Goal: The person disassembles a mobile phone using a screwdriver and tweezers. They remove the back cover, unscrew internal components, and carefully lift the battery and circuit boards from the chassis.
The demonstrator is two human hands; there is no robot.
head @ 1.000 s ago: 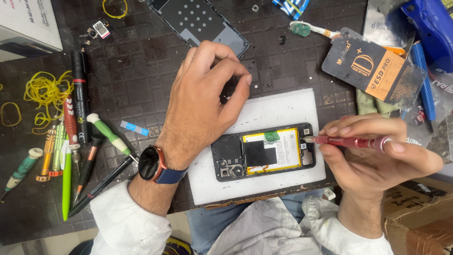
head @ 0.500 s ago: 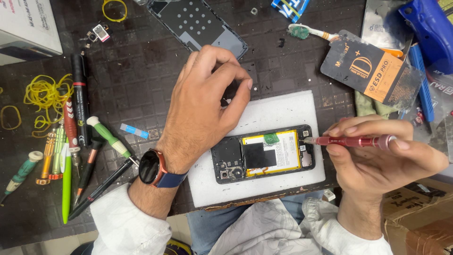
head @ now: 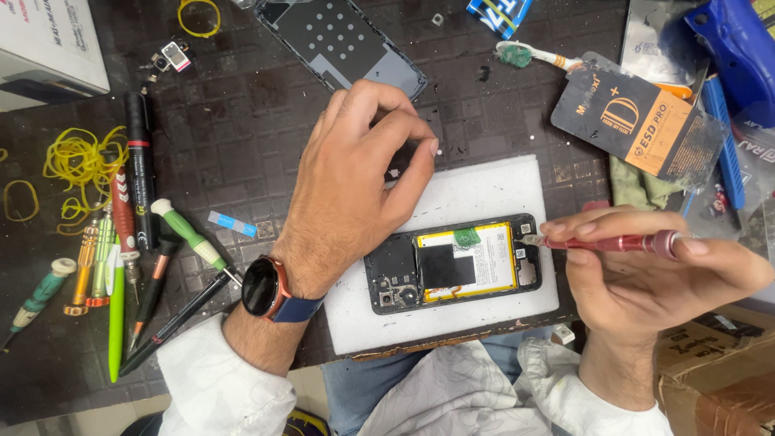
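An opened smartphone (head: 452,265) with its back off lies on a white foam pad (head: 484,190); its yellow-edged battery and black circuit cover show. My right hand (head: 654,278) holds a red metal screwdriver (head: 613,241) almost level, its tip at the phone's right end. My left hand (head: 355,182), with a round watch on a blue strap at the wrist, rests just above the phone's left end, fingers curled and pinched on a small dark part that I cannot make out.
Several screwdrivers and pens (head: 129,242) lie at the left by yellow rubber bands (head: 77,161). The phone's back cover (head: 343,44) lies at the top. A toothbrush (head: 533,56), an orange-and-black packet (head: 638,121) and a blue tool (head: 731,56) are top right. A cardboard box (head: 718,371) sits bottom right.
My right hand and the screwdriver have shifted slightly right and up along the phone's end. My left hand has stayed in place.
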